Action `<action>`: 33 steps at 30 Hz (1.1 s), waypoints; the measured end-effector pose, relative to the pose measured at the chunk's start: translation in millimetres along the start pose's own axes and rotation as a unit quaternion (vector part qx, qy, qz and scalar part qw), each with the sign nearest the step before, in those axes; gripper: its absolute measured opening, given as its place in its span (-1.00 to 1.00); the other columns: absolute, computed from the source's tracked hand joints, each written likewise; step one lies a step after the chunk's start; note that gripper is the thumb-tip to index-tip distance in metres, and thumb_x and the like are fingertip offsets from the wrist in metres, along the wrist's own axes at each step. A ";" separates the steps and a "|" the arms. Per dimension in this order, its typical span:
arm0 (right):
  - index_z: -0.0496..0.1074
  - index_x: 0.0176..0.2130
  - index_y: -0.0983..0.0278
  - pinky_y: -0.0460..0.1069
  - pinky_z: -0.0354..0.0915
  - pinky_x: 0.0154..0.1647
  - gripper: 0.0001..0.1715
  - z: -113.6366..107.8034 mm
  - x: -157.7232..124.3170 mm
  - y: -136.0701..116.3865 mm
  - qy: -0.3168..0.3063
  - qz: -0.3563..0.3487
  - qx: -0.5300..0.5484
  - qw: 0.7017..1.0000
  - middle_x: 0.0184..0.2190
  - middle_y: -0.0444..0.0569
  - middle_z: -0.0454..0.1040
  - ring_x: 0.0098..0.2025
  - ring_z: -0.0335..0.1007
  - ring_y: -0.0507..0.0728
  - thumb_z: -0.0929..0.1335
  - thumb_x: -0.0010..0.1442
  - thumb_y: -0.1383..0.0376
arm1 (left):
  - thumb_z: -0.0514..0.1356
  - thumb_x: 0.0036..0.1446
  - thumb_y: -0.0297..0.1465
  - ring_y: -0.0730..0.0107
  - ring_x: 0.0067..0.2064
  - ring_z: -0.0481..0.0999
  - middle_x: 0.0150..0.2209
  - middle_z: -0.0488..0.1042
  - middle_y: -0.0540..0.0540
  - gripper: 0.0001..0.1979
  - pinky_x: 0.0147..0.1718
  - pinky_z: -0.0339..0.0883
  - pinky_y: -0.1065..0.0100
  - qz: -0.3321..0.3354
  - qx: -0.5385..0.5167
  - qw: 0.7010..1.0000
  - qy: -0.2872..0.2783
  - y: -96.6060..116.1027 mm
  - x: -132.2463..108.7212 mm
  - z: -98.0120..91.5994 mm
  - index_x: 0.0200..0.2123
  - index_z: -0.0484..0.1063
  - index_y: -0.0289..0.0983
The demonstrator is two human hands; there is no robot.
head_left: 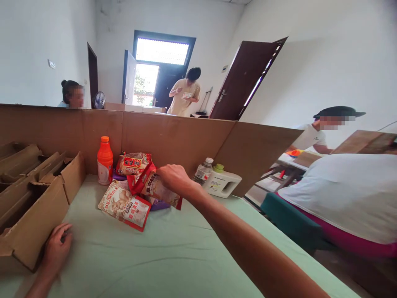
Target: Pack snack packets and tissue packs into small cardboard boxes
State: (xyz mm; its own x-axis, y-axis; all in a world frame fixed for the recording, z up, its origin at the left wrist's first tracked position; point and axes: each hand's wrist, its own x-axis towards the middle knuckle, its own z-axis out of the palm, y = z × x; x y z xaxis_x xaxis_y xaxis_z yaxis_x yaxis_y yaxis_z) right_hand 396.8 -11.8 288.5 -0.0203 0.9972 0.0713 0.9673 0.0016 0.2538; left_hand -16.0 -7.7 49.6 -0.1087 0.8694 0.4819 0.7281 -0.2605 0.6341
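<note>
My right hand (175, 179) reaches over the pile of snacks, its fingers closed on the top of a red snack bag (161, 191) with a clear front. That bag leans over other packets. Beneath and left of it lies a cream and red nut pouch (125, 205) with a squirrel picture. Behind sits another red packaged snack (133, 163), and purple packaging (159, 205) shows partly under the pile. My left hand (58, 244) rests on the green cloth beside the cardboard box (37, 227), holding nothing, with loosely bent fingers and the thumb apart.
An orange bottle (105, 161) stands left of the pile. A clear bottle (204, 170) and a white jug with a green cap (223, 182) stand right. A cardboard wall (173, 130) borders the green-covered table (149, 260). Several other people are around the room.
</note>
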 end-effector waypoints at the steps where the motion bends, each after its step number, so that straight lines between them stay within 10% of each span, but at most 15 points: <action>1: 0.54 -0.04 0.32 0.13 0.41 -0.02 -0.71 -5.4 10.8 2.3 0.014 0.002 0.003 1.000 -0.08 0.16 0.59 -0.02 0.54 0.23 0.34 0.36 0.20 | 0.05 -0.01 -0.17 0.11 -0.15 0.64 -0.16 0.63 -0.19 -0.63 -0.19 0.56 0.19 0.005 0.005 1.000 0.003 1.1 -0.2 -0.7 -0.31 0.57 -0.21; 5: 0.43 0.08 0.30 0.20 0.41 0.05 -0.60 -7.2 55.8 1.0 0.074 0.000 0.026 0.997 0.07 0.07 0.47 0.03 0.46 0.19 0.37 0.35 0.13 | 0.04 -0.01 -0.19 0.12 -0.21 0.65 -0.22 0.64 -0.18 -0.65 -0.24 0.58 0.20 0.032 0.026 0.999 0.016 4.2 1.8 -2.9 -0.35 0.56 -0.20; 12: 0.45 0.05 0.30 0.19 0.37 0.09 -0.67 58.8 73.8 -16.5 0.126 0.003 0.092 0.988 0.09 0.06 0.47 0.07 0.44 0.20 0.36 0.36 0.20 | 0.03 0.05 -0.28 0.17 -0.21 0.67 -0.20 0.64 -0.19 -0.68 -0.25 0.59 0.23 0.114 0.074 0.990 0.032 17.6 -7.9 0.6 -0.34 0.57 -0.21; 20: 0.54 0.01 0.23 0.27 0.32 0.09 -0.61 106.0 4.2 -16.4 0.253 -0.010 0.210 0.944 0.28 0.18 0.34 0.23 0.32 0.34 0.21 0.35 0.26 | 0.17 0.17 -0.45 -0.03 0.30 0.32 0.19 0.44 -0.27 -0.60 0.28 0.17 -0.06 0.274 0.208 0.926 0.155 96.1 -40.6 -94.6 0.09 0.45 -0.21; 23: 0.60 -0.11 0.20 0.28 0.36 0.09 -0.61 150.3 -33.7 -25.3 0.287 -0.047 0.321 0.901 0.20 0.17 0.43 0.18 0.40 0.33 0.23 0.28 0.18 | 0.14 0.19 -0.39 -0.12 0.29 0.31 0.17 0.44 -0.34 -0.53 0.30 0.06 -0.17 0.202 0.275 0.915 0.214 103.0 -25.5 -136.7 0.18 0.36 -0.30; 27: 0.64 -0.23 0.15 0.28 0.40 0.11 -0.61 200.8 -82.3 -48.4 0.254 -0.038 0.418 0.871 0.12 0.17 0.51 0.15 0.45 0.36 0.29 0.19 0.06 | 0.03 0.14 -0.29 -0.06 -0.06 0.57 -0.17 0.61 -0.26 -0.51 0.20 0.20 -0.19 0.048 0.230 0.964 0.124 85.6 -4.7 -156.6 0.09 0.43 -0.34; 33: 0.66 -0.27 0.13 0.28 0.43 0.10 -0.60 199.2 -126.8 -63.6 0.207 -0.024 0.505 0.838 0.10 0.21 0.53 0.11 0.50 0.37 0.32 0.17 -0.02 | -0.03 0.13 -0.31 0.24 -0.19 0.63 -0.24 0.64 -0.06 -0.65 -0.19 0.52 0.32 0.064 0.144 0.987 0.034 94.6 -27.9 -154.8 -0.20 0.54 -0.19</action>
State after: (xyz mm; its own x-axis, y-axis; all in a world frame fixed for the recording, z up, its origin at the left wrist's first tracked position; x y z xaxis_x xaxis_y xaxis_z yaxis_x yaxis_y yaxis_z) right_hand 388.2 -123.6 71.2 0.0509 0.8836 0.4654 0.6794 0.3110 -0.6647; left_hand -48.8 -121.6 189.7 -0.0422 0.8047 0.5921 0.8999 -0.2269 0.3725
